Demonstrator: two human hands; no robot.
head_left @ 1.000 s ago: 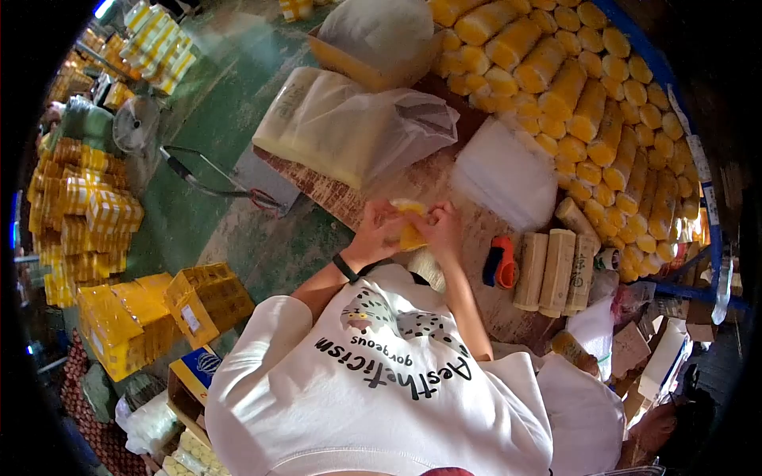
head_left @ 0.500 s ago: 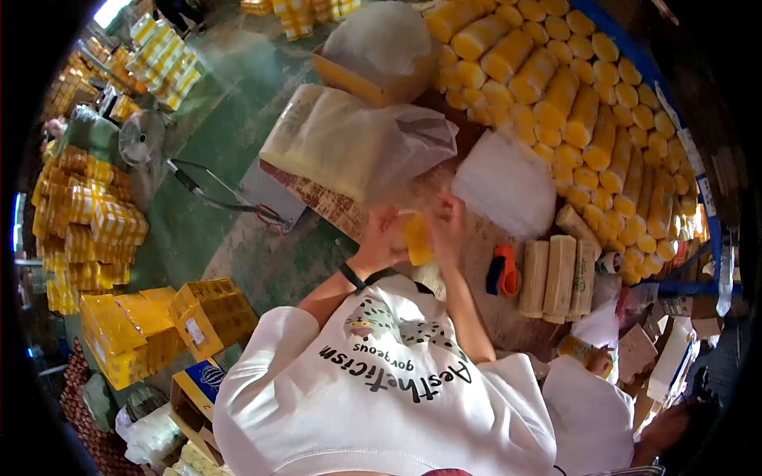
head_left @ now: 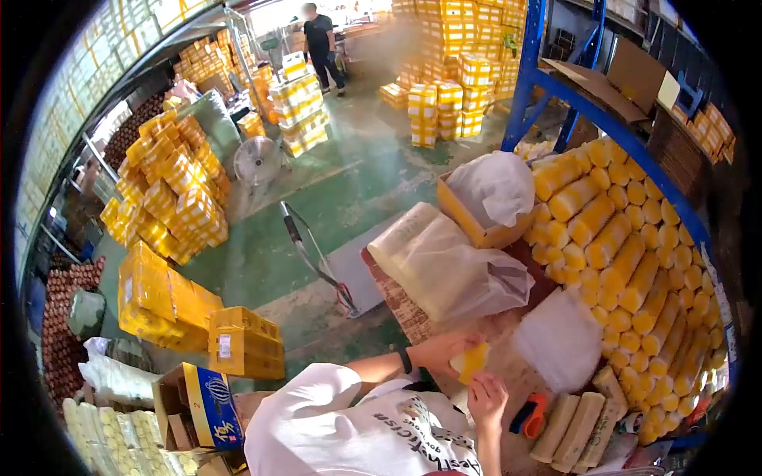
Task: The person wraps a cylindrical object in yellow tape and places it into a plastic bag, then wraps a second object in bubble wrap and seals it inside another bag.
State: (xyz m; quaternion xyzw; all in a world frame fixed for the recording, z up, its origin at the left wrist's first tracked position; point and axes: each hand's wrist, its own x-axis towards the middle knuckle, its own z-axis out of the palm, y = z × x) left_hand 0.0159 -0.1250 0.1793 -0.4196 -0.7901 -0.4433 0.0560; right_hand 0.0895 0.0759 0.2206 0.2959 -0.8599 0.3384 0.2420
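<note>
A small yellow packet (head_left: 470, 361) is pinched in my left hand (head_left: 439, 349), which wears a black band at the wrist. My right hand (head_left: 486, 394) is just below it, fingers curled up against the packet's lower edge. Both hands hover over a worn wooden bench (head_left: 413, 313) in front of my white printed T-shirt (head_left: 357, 432). A flat stack of clear plastic bags (head_left: 558, 339) lies just right of the hands.
Yellow wrapped rolls (head_left: 627, 254) are piled on the right under a blue rack (head_left: 556, 87). A large bagged bundle (head_left: 448, 270), an orange tape dispenser (head_left: 530, 414) and tan rolls (head_left: 575, 424) lie on the bench. Yellow cartons (head_left: 238, 341), a fan (head_left: 258, 161), a pallet jack handle (head_left: 313, 254) and a distant person (head_left: 321, 44) occupy the green floor.
My head has lifted, so the warehouse floor and far stacks now show. The hands sit lower in the picture, and the right hand has dropped below the packet.
</note>
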